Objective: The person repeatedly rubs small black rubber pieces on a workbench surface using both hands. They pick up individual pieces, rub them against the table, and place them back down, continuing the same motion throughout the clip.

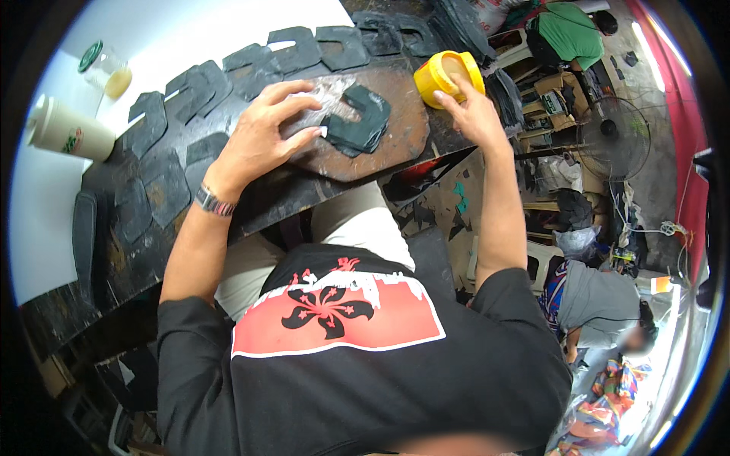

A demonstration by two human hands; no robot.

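While the right hand (pixel 475 114) has its fingers down inside a yellow plastic tub (pixel 427 80), its thumb lies by the near rim; how tightly those fingers are closed cannot be told, as the tips are hidden among tan contents. The left hand (pixel 258 137) is spread, fingers apart over the left side of a worn brown board (pixel 407 140), its thumb tip by a small white scrap (pixel 324 131) at the edge of a stack of black U-shaped pieces (pixel 372 114); whether it touches the stack is unclear. That stack lies flat on the board, the opening of the U toward the upper left. The board rests on a dark, scuffed counter (pixel 293 207), and the tub stands just beside the board's right end. More dark U-shaped cutouts (pixel 342 47) lie in a curved row along the far side, some overlapping. At the far left are a glass jar (pixel 99 72) with a green lid and a pale tumbler (pixel 68 131). To the right, beyond the counter, are a pedestal fan (pixel 608 131) and two people, one in a green shirt (pixel 566 34), one in grey (pixel 601 304).
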